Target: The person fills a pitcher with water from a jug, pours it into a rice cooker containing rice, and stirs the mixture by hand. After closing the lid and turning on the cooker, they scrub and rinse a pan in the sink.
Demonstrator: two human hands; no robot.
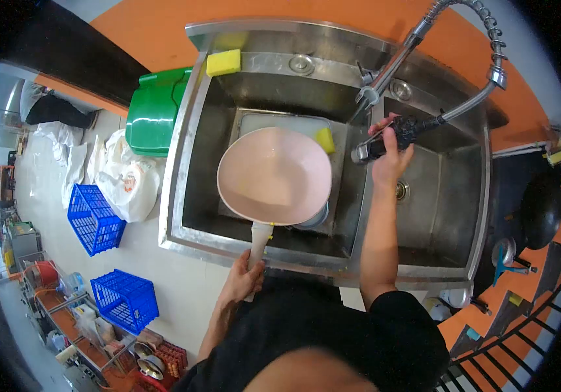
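My left hand (244, 281) is closed round the pale handle of a pink frying pan (274, 173). The pan is over the left basin of the steel sink (192, 236), its inside facing up, with a little liquid or shine on its surface. My right hand (391, 155) grips the black spray head (408, 130) of the pull-down tap, above the divider between the basins. Its nozzle points left toward the pan; no clear water stream shows. Under the pan, partly hidden, are a whitish board or tray (247, 123) and a yellow sponge (325, 140).
Another yellow sponge (223, 63) lies on the sink's back left corner. The spring hose (493, 39) arches at the upper right. A green bin (156, 112), white bags (130, 179) and blue crates (125, 300) stand left. A dark wok (542, 209) hangs right. Part of another person (58, 110) shows far left.
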